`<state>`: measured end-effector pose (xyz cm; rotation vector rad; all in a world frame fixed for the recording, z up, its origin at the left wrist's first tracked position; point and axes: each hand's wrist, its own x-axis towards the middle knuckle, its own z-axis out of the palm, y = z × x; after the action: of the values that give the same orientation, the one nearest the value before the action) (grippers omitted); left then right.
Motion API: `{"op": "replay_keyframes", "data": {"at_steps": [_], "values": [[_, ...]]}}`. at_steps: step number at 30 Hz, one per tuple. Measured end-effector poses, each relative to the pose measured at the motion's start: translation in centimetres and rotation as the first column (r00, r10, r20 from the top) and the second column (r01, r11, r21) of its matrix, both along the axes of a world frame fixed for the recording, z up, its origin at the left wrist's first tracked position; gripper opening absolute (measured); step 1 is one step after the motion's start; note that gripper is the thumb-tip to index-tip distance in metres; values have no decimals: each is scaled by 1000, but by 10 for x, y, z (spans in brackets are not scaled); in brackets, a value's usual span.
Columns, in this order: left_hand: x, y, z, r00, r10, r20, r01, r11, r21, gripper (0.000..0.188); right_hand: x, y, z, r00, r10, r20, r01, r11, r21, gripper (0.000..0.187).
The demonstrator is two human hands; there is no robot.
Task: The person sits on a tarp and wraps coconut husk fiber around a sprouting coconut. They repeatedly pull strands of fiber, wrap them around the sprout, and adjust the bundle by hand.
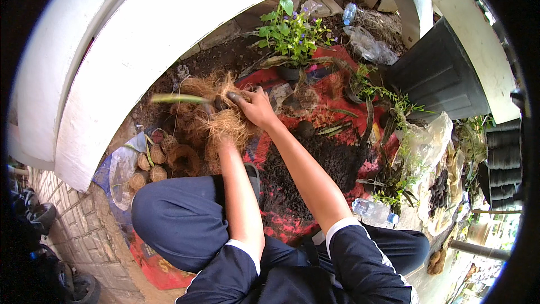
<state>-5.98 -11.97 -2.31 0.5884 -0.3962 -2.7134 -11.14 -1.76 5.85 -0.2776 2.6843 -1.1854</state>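
Shaggy brown coconut fibre spreads over my left wrist and covers most of that hand, so its fingers do not show clearly. My right hand reaches in from the right, its soil-darkened fingers closed on a tuft of coconut fibre. A long pale green strip, blurred, sticks out leftward from beside the fibre. More loose fibre and husk lie heaped just left of my hands. Several small round brown balls with green shoots sit below that heap.
Dark soil covers part of a red mat. Beyond stands a flowering potted plant. A dark grey pot leans at the far right. Plastic bottles and clear bags lie around. A curved white panel borders the left.
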Motion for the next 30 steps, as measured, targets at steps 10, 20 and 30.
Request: {"op": "replay_keyframes", "data": {"at_steps": [10, 20, 30], "values": [[13, -45, -44, 895, -100, -436, 178, 974, 143, 51, -5, 56, -117, 932, 359, 53, -355, 869, 344, 54], [20, -55, 93, 851, 522, -51, -524, 846, -100, 60, -13, 92, -128, 990, -80, -112, 138, 605, 784, 26], [13, -42, 78, 921, 390, 19, -390, 918, 78, 57, -76, 87, -43, 997, 61, -47, -10, 710, 704, 33]]}}
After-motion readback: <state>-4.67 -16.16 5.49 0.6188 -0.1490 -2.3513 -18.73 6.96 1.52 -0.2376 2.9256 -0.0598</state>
